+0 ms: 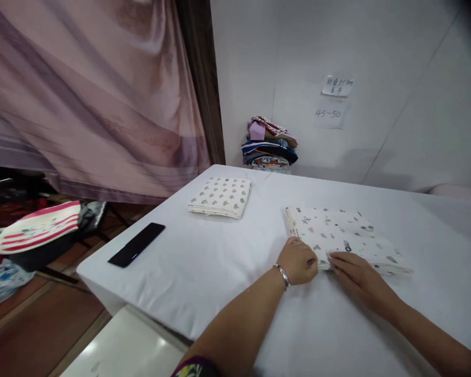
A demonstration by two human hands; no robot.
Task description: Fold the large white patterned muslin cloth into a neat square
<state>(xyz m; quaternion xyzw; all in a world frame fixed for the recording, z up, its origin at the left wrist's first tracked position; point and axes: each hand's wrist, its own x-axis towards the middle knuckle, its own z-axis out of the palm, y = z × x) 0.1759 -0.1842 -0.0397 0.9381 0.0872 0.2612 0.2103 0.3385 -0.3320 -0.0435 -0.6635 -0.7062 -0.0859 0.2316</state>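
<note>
A partly folded white cloth [337,230] with small grey and black prints lies in front of me on the white-covered table. My left hand [298,262], with a silver bracelet at the wrist, is curled closed on the near left corner of this cloth. At the middle of the near edge, my right hand [355,275] has its fingers close together and grips the cloth's edge; its thumb is mostly hidden. Farther back to the left rests a neatly folded white cloth [222,196] with a grey mushroom-like print, apart from both hands.
On the table's left side lies a black phone-like slab [137,244]. A stack of folded clothes [270,144] stands beyond the far edge, against the wall. Paper signs [332,112] hang there. To the left are a pink curtain [121,94] and a striped cloth on a stool [41,228].
</note>
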